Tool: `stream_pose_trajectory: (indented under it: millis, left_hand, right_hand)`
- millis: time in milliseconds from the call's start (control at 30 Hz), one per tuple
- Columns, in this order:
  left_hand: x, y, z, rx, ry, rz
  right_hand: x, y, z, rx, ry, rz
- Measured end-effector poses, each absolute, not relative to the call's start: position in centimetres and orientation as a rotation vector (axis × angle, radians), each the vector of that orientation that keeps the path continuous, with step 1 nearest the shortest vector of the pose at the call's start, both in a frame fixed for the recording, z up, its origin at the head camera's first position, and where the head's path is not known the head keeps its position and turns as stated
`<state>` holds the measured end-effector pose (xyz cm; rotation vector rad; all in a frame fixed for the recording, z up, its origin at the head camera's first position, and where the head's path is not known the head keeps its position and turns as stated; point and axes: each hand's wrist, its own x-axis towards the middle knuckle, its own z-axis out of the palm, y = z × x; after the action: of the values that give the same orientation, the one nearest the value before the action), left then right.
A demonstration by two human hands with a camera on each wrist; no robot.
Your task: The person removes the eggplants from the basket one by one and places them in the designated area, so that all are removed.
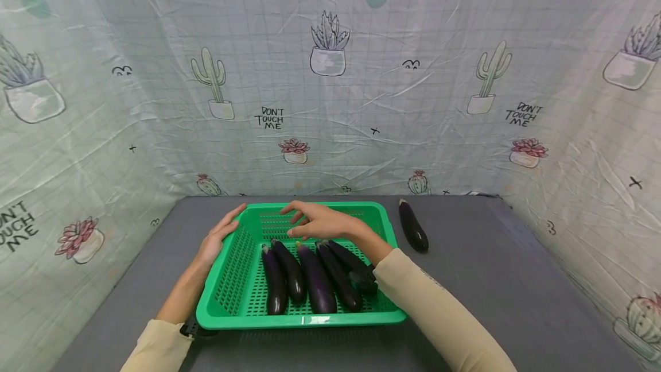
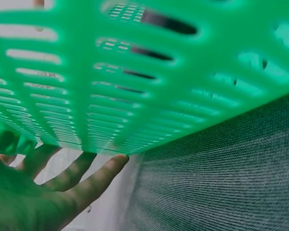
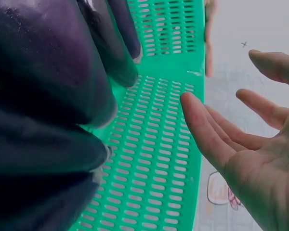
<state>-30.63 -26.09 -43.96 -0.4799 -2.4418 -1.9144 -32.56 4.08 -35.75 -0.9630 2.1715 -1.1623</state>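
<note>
At the left, a pale sleeve (image 1: 157,348) leads to the left hand (image 1: 213,243), which rests along the outside of the green basket (image 1: 304,320) at its left rim; the left wrist view shows its fingers straight and slightly spread beside the slotted wall. The basket stands on the grey worktop (image 1: 480,286). Five eggplants lie in it side by side, stem ends toward the far wall: a slim first eggplant (image 1: 275,286) leftmost, then a second eggplant (image 1: 291,274), a broad purple third eggplant (image 1: 317,280), a fourth eggplant (image 1: 339,280) and a fifth eggplant (image 1: 345,254), partly hidden by the right wrist's dark device (image 1: 363,281). Above their stems hangs the right hand (image 1: 322,221), fingers apart and loosely bent, holding nothing. Right of the basket, well apart from that hand, a lone eggplant (image 1: 413,227) lies on the worktop, its stem end pointing toward the cactus-print curtain (image 1: 361,102).
</note>
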Motion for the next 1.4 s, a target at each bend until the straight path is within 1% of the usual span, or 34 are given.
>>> stream_pose_trajectory:
  millis: [267, 533, 667, 1033, 1400]
  left_hand:
    - [-30.5, -26.3, -44.0, -0.484, -2.426, -1.971]
    - [-30.4, -26.6, -44.1, -0.495, -2.416, -1.992]
    - [-30.3, -26.6, -44.2, -0.503, -2.373, -2.069]
    - [-30.4, -26.7, -43.9, -0.507, -2.356, -2.099]
    - [-30.6, -26.6, -43.8, -0.524, -2.405, -2.037]
  right_hand:
    - [-32.2, 2.0, -35.8, -0.953, 2.163, -1.061]
    - [-32.0, 0.1, -36.8, -0.961, 2.102, -0.968]
    - [-31.7, -0.4, -37.1, -0.941, 2.079, -0.915]
    - [-31.0, -1.4, -37.1, -0.868, 2.020, -0.904]
    - [-30.3, -2.8, -37.0, -0.849, 2.049, -0.786]
